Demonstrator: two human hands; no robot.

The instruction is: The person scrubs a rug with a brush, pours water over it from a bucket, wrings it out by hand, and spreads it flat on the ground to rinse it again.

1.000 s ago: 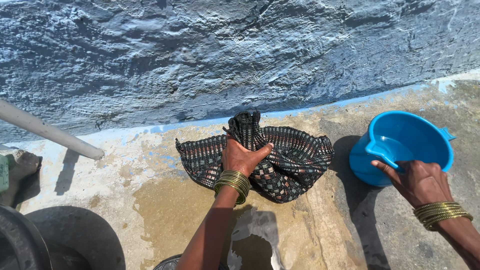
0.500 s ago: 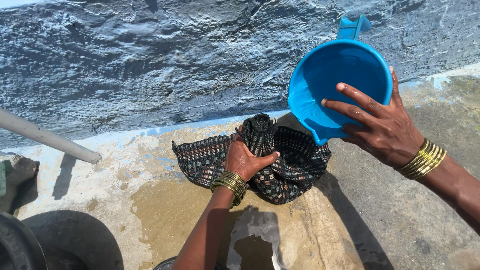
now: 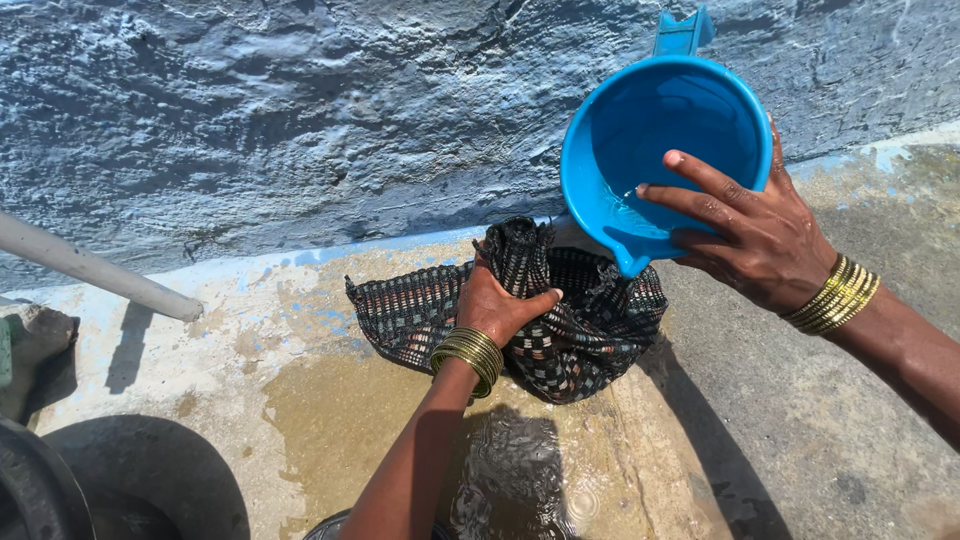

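Note:
A dark checked cloth (image 3: 590,335) lies bunched on the wet concrete floor by the foot of a blue wall. My left hand (image 3: 496,303) grips a raised fold at its middle; gold bangles ring that wrist. My right hand (image 3: 745,230) holds a blue plastic jug (image 3: 650,140) tilted above the cloth's right side, fingers over the rim, spout pointing down at the fabric. A little water shows inside the jug, near the spout.
A rough blue-painted wall (image 3: 300,120) runs across the back. A white pipe (image 3: 90,268) slants in from the left. The dark rim of a black tub (image 3: 40,490) sits at the bottom left. Water is pooled on the floor (image 3: 510,480) below the cloth.
My right hand lifted the blue jug off the floor at the right, raised it and tipped it over the cloth. Rippling water now spreads below the cloth. My left hand keeps its grip.

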